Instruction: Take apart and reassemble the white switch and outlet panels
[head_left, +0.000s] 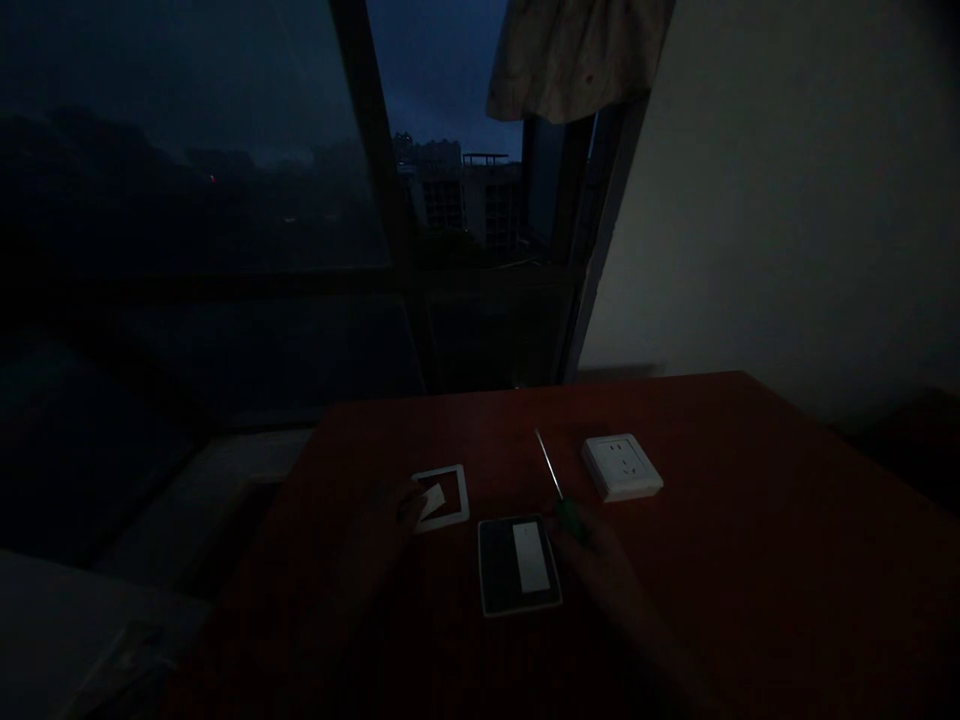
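In my right hand (600, 560) is a screwdriver (568, 517) with a green handle, its thin metal shaft pointing up and away over the table. My left hand (394, 515) pinches a small white plate (433, 500), which looks like a switch rocker. That plate overlaps the opening of a white square frame (463, 495) on the table. Between my hands lies a wall switch (498, 570) with a pale rim and a dark left half. One white rocker (531, 558) covers part of its right half. The dim light hides much of my fingers.
A white wall socket (624, 466) sits on the red-brown table (712, 560) to the right. Beyond the table's far edge are dark window frames (405, 200) and a short curtain (581, 60). A pale wall (780, 220) rises at the right.
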